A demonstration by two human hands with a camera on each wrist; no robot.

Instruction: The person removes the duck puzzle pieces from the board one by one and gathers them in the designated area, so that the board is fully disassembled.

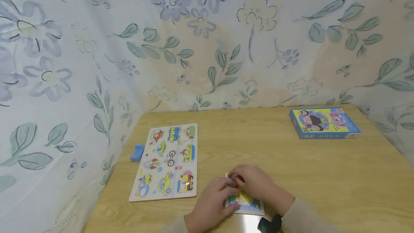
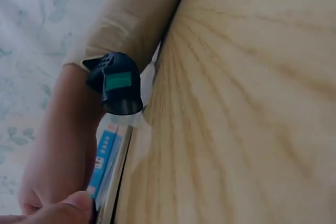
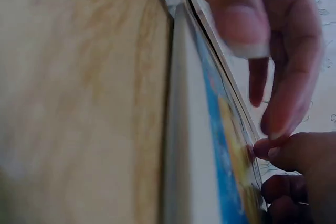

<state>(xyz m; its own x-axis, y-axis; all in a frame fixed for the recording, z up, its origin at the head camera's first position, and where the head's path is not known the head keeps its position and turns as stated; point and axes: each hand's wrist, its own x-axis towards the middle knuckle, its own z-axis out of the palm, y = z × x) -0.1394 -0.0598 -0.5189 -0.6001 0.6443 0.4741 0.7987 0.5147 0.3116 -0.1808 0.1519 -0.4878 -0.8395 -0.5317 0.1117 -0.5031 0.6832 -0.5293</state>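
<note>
A small jigsaw puzzle board (image 1: 245,204) with a yellow and blue picture lies flat at the front of the table, both hands over it. My left hand (image 1: 211,199) lies across its left side, thumb by the lower part and relaxed fingers bent toward the top. At the upper left corner my right hand (image 1: 253,182) pinches a small puzzle piece (image 1: 231,178), mostly covered by fingers. The right wrist view catches the board's picture (image 3: 223,129) edge-on, with left fingers (image 3: 296,82) reaching down to the right fingertips. In the left wrist view the right hand (image 2: 55,182) bends over the board.
A larger vehicle puzzle board (image 1: 165,199) lies to the left, a blue block (image 1: 137,152) beside it. At the back right sits a blue and yellow box (image 1: 323,122). A dark wrist camera (image 1: 270,224) is on the right wrist. Floral cloth (image 1: 220,82) hangs behind the table.
</note>
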